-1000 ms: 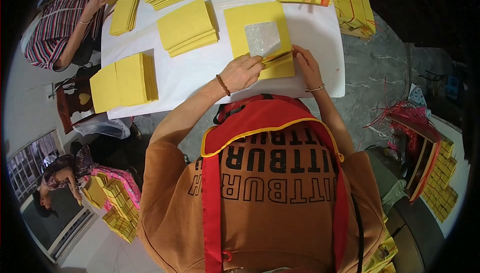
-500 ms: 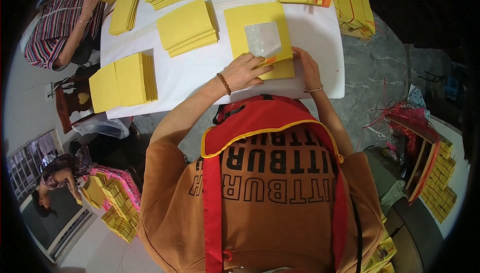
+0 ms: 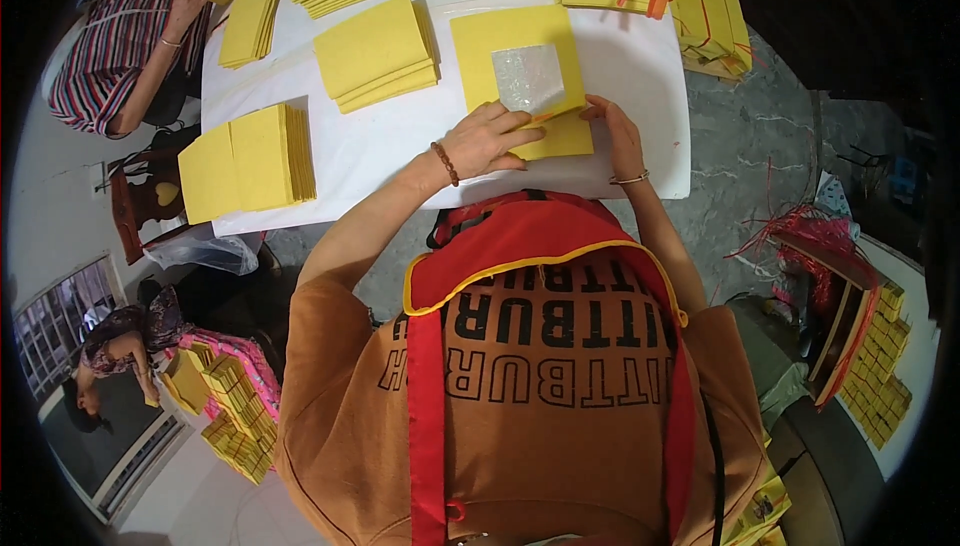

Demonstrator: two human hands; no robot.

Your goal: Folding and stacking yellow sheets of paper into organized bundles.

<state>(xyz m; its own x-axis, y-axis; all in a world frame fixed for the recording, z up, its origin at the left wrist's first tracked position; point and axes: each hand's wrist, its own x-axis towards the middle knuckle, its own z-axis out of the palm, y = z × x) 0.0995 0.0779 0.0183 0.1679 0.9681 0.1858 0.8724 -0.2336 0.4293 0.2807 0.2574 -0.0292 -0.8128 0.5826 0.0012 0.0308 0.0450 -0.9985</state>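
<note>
In front of me on the table lies yellow paper [image 3: 480, 41] with a silver foil square [image 3: 528, 78] on it. A flap at its near edge is raised and bent, with a bit of orange showing along it. My left hand [image 3: 487, 139] has its fingers closed over this near flap, just below the foil. At the paper's right edge, my right hand [image 3: 617, 136] grips the flap's corner with its fingertips; part of that grip is hidden.
Stacks of yellow paper stand on the white-covered table [image 3: 390, 161]: one stack [image 3: 375, 51] left of my sheet, another [image 3: 250, 161] near the left corner. Tied bundles [image 3: 710, 21] sit at the right edge. A co-worker in a striped shirt [image 3: 125, 51] handles yellow paper at the far left.
My fingers have shifted very slightly at the near flap, and the right fingertips sit a little further in. The foil square stays in place on the paper.
</note>
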